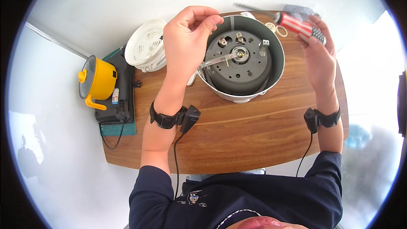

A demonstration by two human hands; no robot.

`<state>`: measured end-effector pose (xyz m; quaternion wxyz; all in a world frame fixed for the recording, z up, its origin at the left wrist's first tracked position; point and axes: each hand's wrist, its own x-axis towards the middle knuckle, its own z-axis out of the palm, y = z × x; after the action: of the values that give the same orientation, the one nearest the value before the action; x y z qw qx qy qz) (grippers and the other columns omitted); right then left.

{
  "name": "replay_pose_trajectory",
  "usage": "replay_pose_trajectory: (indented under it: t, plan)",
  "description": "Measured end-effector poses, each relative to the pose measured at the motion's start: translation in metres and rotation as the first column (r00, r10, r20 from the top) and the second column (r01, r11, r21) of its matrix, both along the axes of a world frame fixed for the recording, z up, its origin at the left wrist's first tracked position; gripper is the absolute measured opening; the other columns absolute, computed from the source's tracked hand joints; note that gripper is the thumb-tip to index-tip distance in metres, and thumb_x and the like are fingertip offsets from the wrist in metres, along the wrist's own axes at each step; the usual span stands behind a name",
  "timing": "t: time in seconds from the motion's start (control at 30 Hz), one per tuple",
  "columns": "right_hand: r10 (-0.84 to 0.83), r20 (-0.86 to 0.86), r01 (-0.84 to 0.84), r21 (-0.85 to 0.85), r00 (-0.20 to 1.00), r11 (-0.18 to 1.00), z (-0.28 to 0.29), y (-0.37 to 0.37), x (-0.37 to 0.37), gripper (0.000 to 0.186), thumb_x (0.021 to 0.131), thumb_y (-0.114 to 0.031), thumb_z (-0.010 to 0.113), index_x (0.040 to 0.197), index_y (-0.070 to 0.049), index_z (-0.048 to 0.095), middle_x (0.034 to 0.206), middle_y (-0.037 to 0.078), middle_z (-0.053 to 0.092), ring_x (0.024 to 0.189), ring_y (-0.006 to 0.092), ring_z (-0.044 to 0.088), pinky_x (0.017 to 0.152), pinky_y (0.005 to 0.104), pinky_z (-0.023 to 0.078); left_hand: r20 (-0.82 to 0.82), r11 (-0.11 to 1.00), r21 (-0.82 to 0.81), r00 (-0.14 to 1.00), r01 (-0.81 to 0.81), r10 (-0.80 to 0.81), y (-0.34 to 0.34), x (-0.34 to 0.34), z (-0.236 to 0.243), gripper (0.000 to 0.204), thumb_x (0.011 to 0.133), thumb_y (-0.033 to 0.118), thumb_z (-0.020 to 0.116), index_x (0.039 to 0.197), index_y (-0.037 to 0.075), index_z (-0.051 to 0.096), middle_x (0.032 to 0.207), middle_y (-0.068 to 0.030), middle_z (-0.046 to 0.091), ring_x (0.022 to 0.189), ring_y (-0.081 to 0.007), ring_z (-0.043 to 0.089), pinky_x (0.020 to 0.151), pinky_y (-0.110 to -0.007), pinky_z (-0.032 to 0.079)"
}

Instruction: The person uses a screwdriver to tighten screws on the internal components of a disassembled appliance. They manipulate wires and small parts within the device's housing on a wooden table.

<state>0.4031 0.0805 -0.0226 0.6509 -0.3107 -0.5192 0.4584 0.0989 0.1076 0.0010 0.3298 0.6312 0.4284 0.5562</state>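
Observation:
My right hand (319,61) is raised at the right and wrapped round a screwdriver (293,23) with a red, black and white handle. Its shaft, blurred, points left above the far rim of a round metal pot-like housing (278,55). Over the housing's left side is my left hand (186,40), thumb and forefinger pinched together. Whatever is between those fingertips, if anything, is too small to make out. Inside the housing sits a dark grey round base (254,70) with metal terminals, a central round fitting and a pale sleeved strip running left from it.
White round plastic covers (146,44) lie left of the housing on the wooden table (237,133). Farther left, a yellow pot (101,78) rests on a black device (124,89) over a green mat (127,129). Small rings (281,31) and a clear container (299,10) are behind, at right.

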Motion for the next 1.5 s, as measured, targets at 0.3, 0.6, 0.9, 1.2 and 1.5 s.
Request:
replay_pose_trajectory:
  t: [0.3, 0.6, 0.9, 1.2, 1.5]
  plan:
    - [-0.142, -0.503, 0.290, 0.230, 0.852, 0.929, 0.068, 0.028, 0.007, 0.013, 0.106, -0.014, 0.059, 0.115, -0.006, 0.064, 0.119, 0.012, 0.068, 0.106, 0.0229, 0.064, 0.097, 0.0360, 0.052, 0.556, 0.855, -0.162, 0.762, 0.493, -0.333, -0.001, 0.020, 0.018, 0.032, 0.106, 0.031, 0.068, 0.117, 0.001, 0.072, 0.098, -0.0039, 0.073, 0.089, -0.0112, 0.066, 0.079, -0.026, 0.055]
    - [-0.412, 0.610, -0.064, 0.606, 0.677, 0.793, 0.090, -0.005, -0.033, 0.029, 0.083, -0.010, 0.087, 0.107, -0.005, 0.071, 0.097, 0.009, 0.077, 0.089, 0.0217, 0.077, 0.078, 0.0323, 0.060, 0.476, 0.814, -0.128, 0.755, 0.566, -0.450, -0.018, 0.069, 0.023, 0.027, 0.111, 0.029, 0.061, 0.110, 0.004, 0.068, 0.093, -0.0021, 0.070, 0.085, -0.0105, 0.064, 0.077, -0.027, 0.054]
    - [-0.418, 0.764, 0.055, 0.452, 0.491, 0.890, 0.102, -0.027, -0.040, 0.021, 0.089, -0.012, 0.078, 0.106, -0.005, 0.068, 0.087, 0.015, 0.075, 0.082, 0.0335, 0.076, 0.071, 0.0391, 0.060, 0.134, 0.930, -0.160, 0.941, 0.331, -0.312, -0.025, 0.081, 0.031, 0.029, 0.110, 0.022, 0.057, 0.098, 0.001, 0.071, 0.082, -0.0036, 0.072, 0.073, -0.0102, 0.064, 0.069, -0.026, 0.052]
    - [-0.658, 0.644, 0.027, 0.706, 0.390, 0.707, 0.052, -0.003, -0.037, 0.019, 0.094, -0.009, 0.069, 0.112, -0.004, 0.071, 0.092, 0.012, 0.072, 0.069, 0.0265, 0.066, 0.066, 0.0365, 0.055, -0.230, 0.970, -0.055, 0.942, 0.238, -0.244, -0.028, 0.072, 0.014, 0.027, 0.103, 0.020, 0.058, 0.104, -0.002, 0.074, 0.082, -0.0116, 0.072, 0.073, -0.0193, 0.067, 0.073, -0.036, 0.054]
    - [-0.066, 0.995, 0.300, 0.040, 0.076, 0.953, -0.026, 0.038, 0.032, 0.026, 0.084, -0.021, 0.072, 0.094, 0.003, 0.071, 0.079, 0.024, 0.069, 0.074, 0.0403, 0.066, 0.074, 0.0459, 0.053, -0.305, 0.984, 0.167, 0.952, 0.067, -0.013, -0.041, 0.021, 0.001, 0.018, 0.101, 0.012, 0.066, 0.113, 0.003, 0.076, 0.099, -0.0076, 0.075, 0.084, -0.0152, 0.069, 0.076, -0.030, 0.054]
